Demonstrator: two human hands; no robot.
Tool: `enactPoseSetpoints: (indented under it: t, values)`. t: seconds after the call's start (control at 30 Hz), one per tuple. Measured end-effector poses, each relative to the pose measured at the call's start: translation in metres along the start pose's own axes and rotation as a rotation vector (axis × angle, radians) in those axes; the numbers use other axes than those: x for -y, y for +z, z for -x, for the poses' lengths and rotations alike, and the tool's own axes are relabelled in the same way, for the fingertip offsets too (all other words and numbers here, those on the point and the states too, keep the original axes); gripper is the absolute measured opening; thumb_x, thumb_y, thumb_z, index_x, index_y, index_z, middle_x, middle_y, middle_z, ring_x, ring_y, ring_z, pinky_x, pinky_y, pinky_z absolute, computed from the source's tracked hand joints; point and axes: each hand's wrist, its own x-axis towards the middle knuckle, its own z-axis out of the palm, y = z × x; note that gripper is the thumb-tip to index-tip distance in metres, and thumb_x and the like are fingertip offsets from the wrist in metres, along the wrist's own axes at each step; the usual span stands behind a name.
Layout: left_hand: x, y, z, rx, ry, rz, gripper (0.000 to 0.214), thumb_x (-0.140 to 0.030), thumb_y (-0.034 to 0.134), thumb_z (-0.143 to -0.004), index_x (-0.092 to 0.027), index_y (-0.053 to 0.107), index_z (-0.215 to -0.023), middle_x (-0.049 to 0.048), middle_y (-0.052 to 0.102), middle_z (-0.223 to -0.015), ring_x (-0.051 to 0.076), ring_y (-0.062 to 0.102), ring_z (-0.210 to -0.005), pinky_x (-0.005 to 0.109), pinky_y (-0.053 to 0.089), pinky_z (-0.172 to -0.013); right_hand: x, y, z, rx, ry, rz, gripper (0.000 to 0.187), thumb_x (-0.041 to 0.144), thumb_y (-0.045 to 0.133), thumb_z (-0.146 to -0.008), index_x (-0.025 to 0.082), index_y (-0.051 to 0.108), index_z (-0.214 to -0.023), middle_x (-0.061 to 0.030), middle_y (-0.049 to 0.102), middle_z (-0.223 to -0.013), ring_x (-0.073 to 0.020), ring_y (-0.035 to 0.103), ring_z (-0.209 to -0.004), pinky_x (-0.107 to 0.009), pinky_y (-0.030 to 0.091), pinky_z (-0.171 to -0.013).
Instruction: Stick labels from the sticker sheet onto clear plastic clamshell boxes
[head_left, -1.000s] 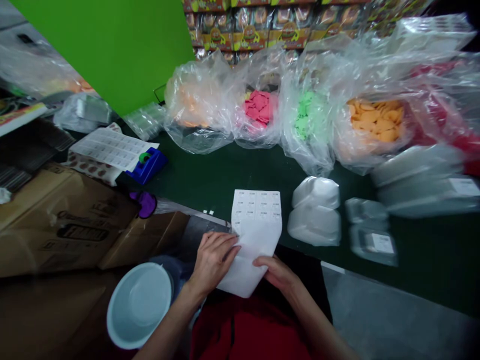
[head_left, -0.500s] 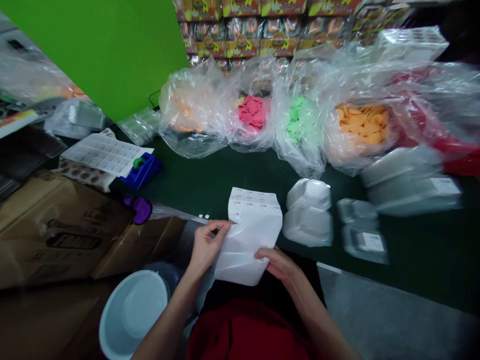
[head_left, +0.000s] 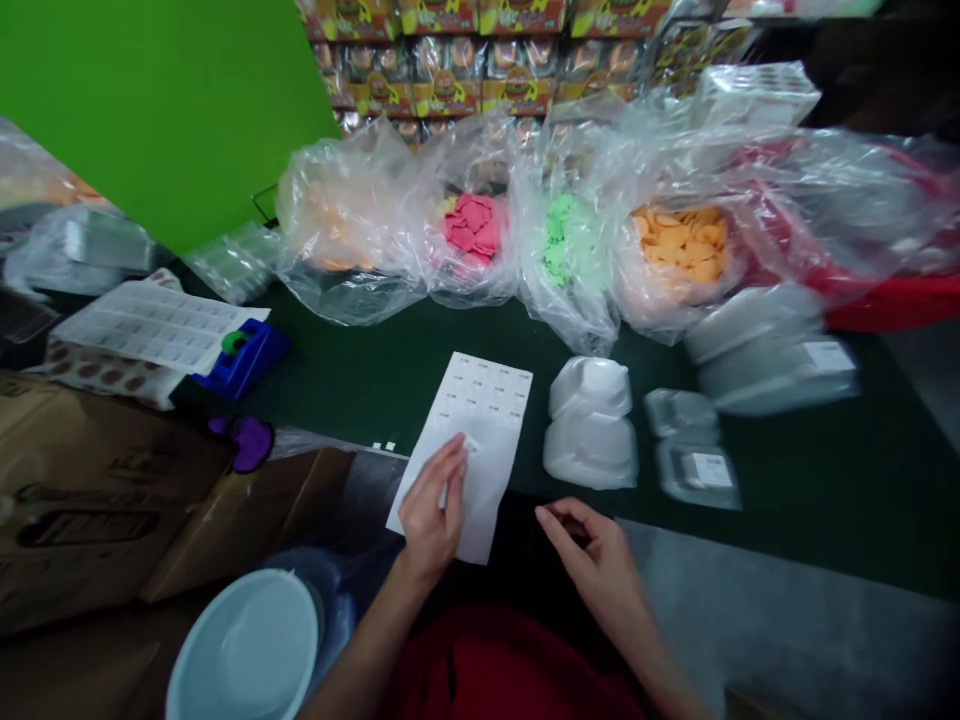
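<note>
A white sheet of printed labels [head_left: 480,480] lies partly on the dark green table and reaches over its front edge, with rows of labels on its far half. Over the bare part of the sheet, my left hand [head_left: 435,510] is closed in a pinch on a small white label [head_left: 470,443]. My right hand [head_left: 596,555] is loosely curled to the right of the sheet, apart from it, with nothing visible in it. Just beyond it stands an open white clamshell box [head_left: 590,440]. Farther right lies an open clear clamshell box [head_left: 694,470] bearing a white label.
Plastic bags with orange [head_left: 682,245], pink [head_left: 472,230] and green pieces [head_left: 559,235] line the back. Stacked clear boxes [head_left: 772,370] are on the right. A blue tape dispenser [head_left: 251,362] and more label sheets [head_left: 150,325] are left. Below are cardboard boxes [head_left: 112,500] and a pale basin [head_left: 244,640].
My right hand has let go of the label sheet and moved right. The sheet now lies flatter on the table. My left hand has pinched a label and moved over the sheet. The view has shifted.
</note>
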Motion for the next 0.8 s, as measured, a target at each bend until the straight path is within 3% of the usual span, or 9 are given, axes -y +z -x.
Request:
enactPoseSetpoints:
  t: [0.1,0.17,0.23,0.3,0.37,0.53,0.6,0.7,0.8]
  values:
    - [-0.026,0.007,0.020,0.100,0.185,0.073,0.045,0.000,0.060,-0.098,-0.020,0.067,-0.138,0.0135,0.073,-0.140,0.024,0.074,-0.124,0.038,0.067,-0.100,0.015,0.005,0.010,0.049,0.002,-0.229,0.037,0.058,0.079,-0.087,0.021,0.077,-0.091,-0.0061,0.078,-0.089,-0.0230,0.070,-0.083,-0.034,0.056,-0.078]
    - [-0.039,0.008,0.024,0.169,0.212,0.121,0.048,-0.001,0.064,-0.097,-0.021,0.065,-0.140,0.0140,0.071,-0.141,0.025,0.073,-0.125,0.038,0.066,-0.101,0.024,0.010,0.007,0.020,-0.009,-0.376,0.032,0.052,0.084,-0.082,0.022,0.074,-0.088,-0.0026,0.075,-0.085,-0.0196,0.067,-0.079,-0.031,0.055,-0.076]
    - [-0.048,0.004,0.018,0.262,0.112,0.167,0.047,-0.010,0.070,-0.097,-0.022,0.064,-0.142,0.0146,0.070,-0.143,0.025,0.074,-0.122,0.037,0.067,-0.097,0.027,0.009,0.001,-0.018,-0.039,-0.412,0.029,0.046,0.086,-0.081,0.022,0.072,-0.081,0.0000,0.070,-0.079,-0.0169,0.062,-0.075,-0.028,0.052,-0.074]
    - [-0.054,-0.002,0.004,0.340,-0.087,0.210,0.048,-0.024,0.074,-0.097,-0.024,0.062,-0.143,0.0144,0.069,-0.141,0.025,0.074,-0.115,0.036,0.066,-0.090,0.028,0.002,-0.002,-0.021,-0.066,-0.380,0.026,0.043,0.085,-0.081,0.022,0.070,-0.077,0.0010,0.066,-0.076,-0.0158,0.058,-0.073,-0.027,0.049,-0.070]
    - [-0.059,-0.007,-0.016,0.387,-0.255,0.230,0.043,-0.032,0.072,-0.098,-0.025,0.064,-0.140,0.0115,0.073,-0.127,0.022,0.073,-0.105,0.035,0.063,-0.087,0.028,-0.006,-0.001,0.003,-0.098,-0.340,0.025,0.041,0.083,-0.083,0.022,0.069,-0.076,0.0014,0.063,-0.074,-0.0155,0.056,-0.070,-0.026,0.047,-0.067]
    - [-0.073,-0.002,-0.056,0.640,-0.337,0.313,0.012,-0.031,0.068,-0.100,-0.022,0.074,-0.094,0.0028,0.070,-0.088,0.016,0.063,-0.080,0.029,0.052,-0.076,0.035,-0.021,0.005,0.105,-0.142,-0.306,0.023,0.041,0.080,-0.087,0.022,0.072,-0.079,0.0006,0.067,-0.075,-0.0160,0.059,-0.071,-0.028,0.048,-0.069]
    - [-0.080,0.005,-0.068,0.639,-0.323,0.332,0.018,-0.030,0.066,-0.101,-0.021,0.071,-0.086,0.0019,0.067,-0.084,0.015,0.061,-0.078,0.028,0.049,-0.074,0.037,-0.031,0.006,0.053,-0.150,-0.336,0.019,0.041,0.082,-0.086,0.023,0.078,-0.090,-0.0004,0.072,-0.081,-0.0173,0.063,-0.075,-0.030,0.050,-0.073]
    - [-0.091,0.022,-0.088,0.490,-0.320,0.365,0.015,-0.031,0.068,-0.099,-0.020,0.071,-0.088,0.0021,0.068,-0.086,0.016,0.060,-0.081,0.028,0.048,-0.078,0.037,-0.056,0.008,-0.136,-0.191,-0.395,0.034,0.041,0.082,-0.087,0.028,0.080,-0.118,-0.0009,0.075,-0.087,-0.0189,0.066,-0.081,-0.032,0.053,-0.077]
    - [-0.098,0.047,-0.105,0.381,-0.381,0.428,0.016,-0.034,0.072,-0.095,-0.019,0.072,-0.088,0.0016,0.069,-0.084,0.016,0.060,-0.078,0.028,0.047,-0.076,0.029,-0.082,0.007,-0.304,-0.215,-0.409,0.035,0.043,0.080,-0.089,0.027,0.080,-0.120,-0.0019,0.076,-0.085,-0.0189,0.066,-0.080,-0.033,0.053,-0.078]
